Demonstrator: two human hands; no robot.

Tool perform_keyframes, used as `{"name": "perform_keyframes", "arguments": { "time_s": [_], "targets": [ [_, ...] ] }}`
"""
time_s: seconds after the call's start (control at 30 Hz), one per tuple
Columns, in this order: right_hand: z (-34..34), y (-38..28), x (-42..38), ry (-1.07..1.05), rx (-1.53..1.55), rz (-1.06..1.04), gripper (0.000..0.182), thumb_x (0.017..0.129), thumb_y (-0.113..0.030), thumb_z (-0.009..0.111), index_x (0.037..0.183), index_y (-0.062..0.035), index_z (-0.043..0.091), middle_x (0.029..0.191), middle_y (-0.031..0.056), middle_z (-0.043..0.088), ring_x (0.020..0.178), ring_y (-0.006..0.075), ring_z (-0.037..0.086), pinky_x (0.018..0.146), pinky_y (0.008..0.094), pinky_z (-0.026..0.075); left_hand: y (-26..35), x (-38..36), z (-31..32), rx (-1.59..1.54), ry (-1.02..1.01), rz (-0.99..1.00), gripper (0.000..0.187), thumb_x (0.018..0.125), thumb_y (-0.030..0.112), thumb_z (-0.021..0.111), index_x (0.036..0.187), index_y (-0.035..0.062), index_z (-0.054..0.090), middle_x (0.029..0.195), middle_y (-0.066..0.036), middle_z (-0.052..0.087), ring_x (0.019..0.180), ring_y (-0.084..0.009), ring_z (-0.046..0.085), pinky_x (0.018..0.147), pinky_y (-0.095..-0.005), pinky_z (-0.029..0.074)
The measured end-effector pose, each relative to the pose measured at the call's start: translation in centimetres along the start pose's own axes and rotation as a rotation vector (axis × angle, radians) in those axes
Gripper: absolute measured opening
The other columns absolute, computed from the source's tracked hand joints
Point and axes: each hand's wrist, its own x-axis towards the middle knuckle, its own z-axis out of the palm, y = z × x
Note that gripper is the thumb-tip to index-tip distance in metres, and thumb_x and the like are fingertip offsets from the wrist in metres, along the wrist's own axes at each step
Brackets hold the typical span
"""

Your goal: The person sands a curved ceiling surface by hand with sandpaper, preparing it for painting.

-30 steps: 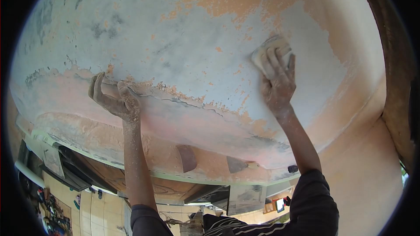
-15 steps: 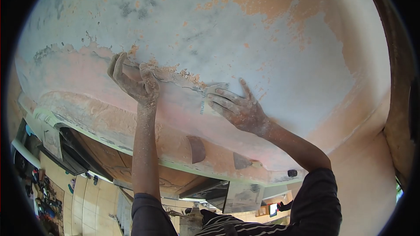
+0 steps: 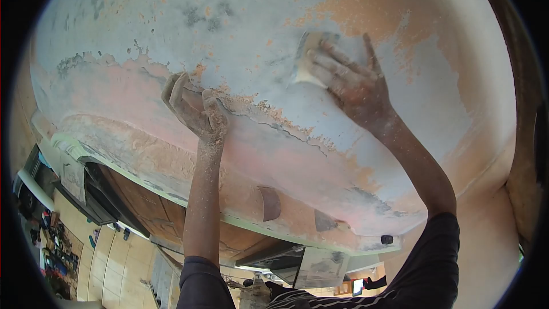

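Note:
A large curved panel [image 3: 263, 0], patched grey, pink and orange, fills most of the view. My left hand [image 3: 197, 111], coated in dust, is held with curled fingers against the ridge between the grey and pink areas; what it holds, if anything, is hidden. Crumbs of orange dust [image 3: 266, 109] lie along that ridge. My right hand [image 3: 354, 83], slightly blurred, presses a pale sheet of sandpaper [image 3: 309, 74] flat on the grey area, with the thumb spread away from the other fingers.
Below the panel runs a light green edge [image 3: 251, 226] with dark openings beneath it. A small black block [image 3: 387, 240] is at the lower right of the panel. Tiled floor [image 3: 117, 252] and a pile of assorted items [image 3: 57, 252] show at the lower left.
My right hand has moved up and to the right with the sheet, off the ridge, where a crack line now shows. My left hand keeps its pose, and the whole view has shifted slightly.

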Motion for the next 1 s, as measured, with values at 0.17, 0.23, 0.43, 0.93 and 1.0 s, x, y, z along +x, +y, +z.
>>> {"name": "perform_keyframes", "arguments": {
  "time_s": [0.17, 0.23, 0.43, 0.93, 1.0],
  "targets": [
    [3.8, -6.3, 0.4, 0.069, 0.196, 0.082, 0.032, 0.083, -0.019, 0.063, 0.115, -0.0196, 0.058, 0.13, -0.0059, 0.053, 0.126, 0.0144, 0.043, 0.112, 0.053, 0.019, 0.3, 0.3, 0.0, -0.018, -0.009, -0.017, 0.044, 0.092, 0.034, 0.047, 0.12, 0.0003, 0.044, 0.114, -0.018, 0.042, 0.113, -0.0305, 0.04, 0.095, -0.0461, 0.034],
    [2.9, -4.8, -0.6, 0.019, 0.13, -0.026, 0.032, 0.084, -0.022, 0.062, 0.115, -0.0207, 0.057, 0.129, -0.006, 0.053, 0.126, 0.0125, 0.044, 0.113, 0.0523, 0.018, 0.5, 0.2, -0.3, -0.002, -0.021, -0.031, 0.042, 0.092, 0.032, 0.048, 0.12, 0.0004, 0.043, 0.114, -0.018, 0.042, 0.113, -0.0307, 0.04, 0.095, -0.0463, 0.034],
    [-2.8, 11.1, 2.7, 0.231, -0.092, 0.271, 0.028, 0.088, -0.021, 0.058, 0.115, -0.0219, 0.056, 0.122, -0.0044, 0.057, 0.116, 0.0141, 0.052, 0.109, 0.0488, 0.028, 0.1, 0.1, -0.4, 0.028, -0.034, -0.01, 0.041, 0.092, 0.027, 0.048, 0.121, 0.0001, 0.041, 0.116, -0.019, 0.042, 0.112, -0.0315, 0.041, 0.095, -0.0474, 0.035],
    [-2.7, 5.8, 5.1, 0.357, -0.231, 0.225, 0.022, 0.085, -0.018, 0.059, 0.107, -0.0157, 0.063, 0.112, 0.0026, 0.064, 0.116, 0.0218, 0.054, 0.106, 0.0448, 0.035, 0.4, 0.1, -0.2, 0.003, -0.016, -0.024, 0.047, 0.092, 0.037, 0.049, 0.119, -0.0011, 0.042, 0.116, -0.02, 0.042, 0.111, -0.0328, 0.042, 0.094, -0.0489, 0.035],
    [-0.9, 2.0, 3.6, 0.173, -0.021, 0.006, 0.022, 0.082, -0.013, 0.062, 0.105, -0.0144, 0.062, 0.119, 0.004, 0.06, 0.118, 0.0249, 0.052, 0.108, 0.0449, 0.033, 0.6, 0.1, -0.1, 0.026, -0.018, -0.033, 0.047, 0.092, 0.037, 0.05, 0.119, -0.001, 0.042, 0.116, -0.02, 0.042, 0.111, -0.0327, 0.041, 0.094, -0.0489, 0.035]
  ]
}}
